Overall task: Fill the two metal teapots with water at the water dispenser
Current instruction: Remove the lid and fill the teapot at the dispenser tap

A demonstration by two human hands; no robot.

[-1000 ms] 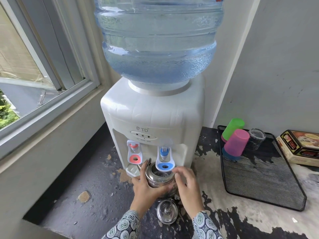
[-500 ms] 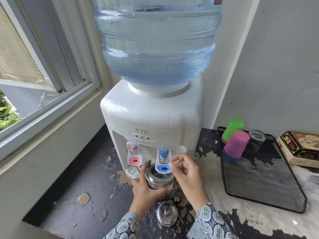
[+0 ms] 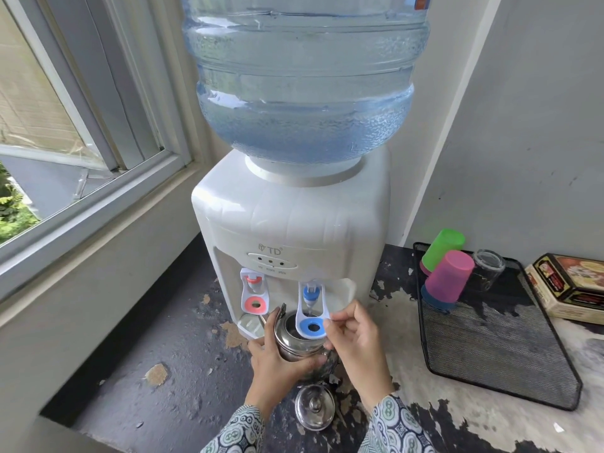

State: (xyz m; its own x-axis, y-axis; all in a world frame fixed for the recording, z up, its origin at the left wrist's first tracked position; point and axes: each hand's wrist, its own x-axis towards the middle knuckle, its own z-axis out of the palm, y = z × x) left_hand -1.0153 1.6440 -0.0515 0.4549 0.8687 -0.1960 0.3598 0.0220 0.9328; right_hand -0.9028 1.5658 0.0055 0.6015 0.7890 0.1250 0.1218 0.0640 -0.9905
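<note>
A dark desk [image 3: 183, 351] with flaking, worn paint runs under a window [image 3: 65, 125] on the left and meets grey walls behind and to the right. On it stands a white water dispenser [image 3: 291, 223] topped by a large clear water bottle [image 3: 304, 86], whose upper part is cut off by the frame edge.

The left hand [image 3: 277, 361] grips the body of an open metal teapot [image 3: 299, 338], held under the blue tap [image 3: 310, 291]; its fingers curl around the pot's side. The right hand [image 3: 356, 341] pinches the edge of the blue tap lever [image 3: 312, 325] between thumb and fingertips. The lever overlaps the pot's mouth, so the inside of the pot is mostly hidden and the water level cannot be made out. The pot's lower part is covered by the left hand. Just in front of it, between the patterned sleeves [image 3: 242, 429], a round metal lid [image 3: 314, 410] lies on the desk. Only one teapot can be seen.

The red tap lever [image 3: 254, 299] hangs to the left of the blue one, above a small drip tray [image 3: 250, 323].

To the right lies a black mesh tray [image 3: 503, 351] holding upturned cups near its back edge: a green cup [image 3: 444, 248], a pink cup [image 3: 449, 276] stacked on a blue one, and a clear glass [image 3: 488, 268]. A printed box [image 3: 575, 282] sits beyond the tray, partly cut off at the right edge.
</note>
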